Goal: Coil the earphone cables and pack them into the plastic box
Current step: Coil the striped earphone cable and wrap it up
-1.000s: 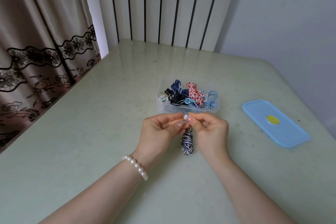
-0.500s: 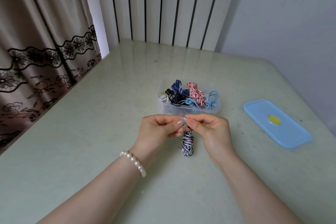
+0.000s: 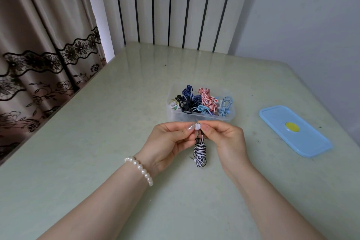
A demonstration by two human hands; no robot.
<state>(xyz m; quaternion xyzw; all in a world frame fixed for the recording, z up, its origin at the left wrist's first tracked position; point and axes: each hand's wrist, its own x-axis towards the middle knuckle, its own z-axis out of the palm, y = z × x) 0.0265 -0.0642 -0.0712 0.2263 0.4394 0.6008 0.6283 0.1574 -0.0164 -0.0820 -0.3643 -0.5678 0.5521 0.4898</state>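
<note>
Pale green, glossy tabletop (image 3: pixel 101 142) fills the view, its left edge running along a lace-trimmed curtain (image 3: pixel 39 60) and its far edge meeting a white panel with dark vertical stripes (image 3: pixel 175 6). Near the middle of the table stands the clear plastic box (image 3: pixel 200 117), lid off, holding coiled earphone cables in dark blue, black, red-and-white and light blue (image 3: pixel 202 100). Just in front of the box, the left hand (image 3: pixel 167 142) and the right hand (image 3: pixel 226 140) meet above the surface, each pinching the white earbud end (image 3: pixel 197 127) of a black-and-white striped cable bundle (image 3: pixel 200 153) between thumb and forefinger. The bundle hangs down between the palms, its metal plug (image 3: pixel 191 158) sticking out to the left. A pearl bracelet (image 3: pixel 139 169) circles the left wrist. The blue lid (image 3: pixel 294 130) with a yellow centre lies flat to the right, well apart from the box and near the table's right edge. Broad bare surface lies left of the hands and behind the box.
</note>
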